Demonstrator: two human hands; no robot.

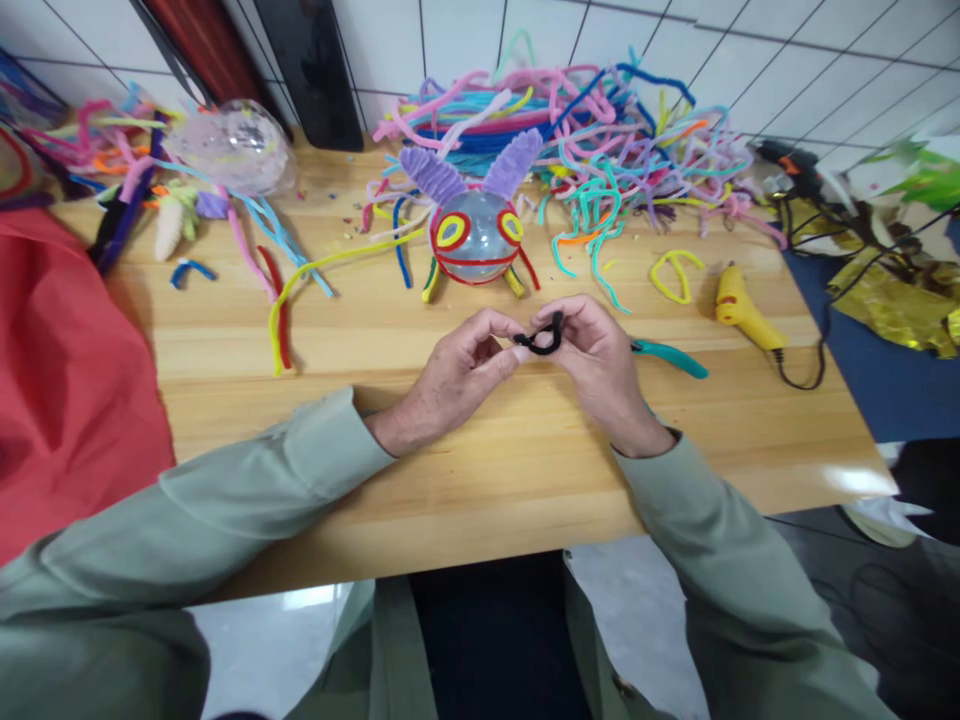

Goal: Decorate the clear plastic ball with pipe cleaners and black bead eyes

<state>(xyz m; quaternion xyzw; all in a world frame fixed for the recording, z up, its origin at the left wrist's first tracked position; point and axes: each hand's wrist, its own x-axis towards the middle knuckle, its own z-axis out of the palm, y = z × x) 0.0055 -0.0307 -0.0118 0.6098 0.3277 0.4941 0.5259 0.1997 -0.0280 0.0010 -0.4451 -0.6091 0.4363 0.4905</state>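
Carefully pinched between the fingers of the left hand and right hand, a curled black fuzzy stem hangs above a wooden counter, both grips narrow. Just beyond it stands a clear round figure with purple ears, yellow-and-red eyes and a red mouth line. A teal-handled tool lies beside the right hand, near a yellow glue gun; a multicolored heap of stems spreads along the tiled wall.
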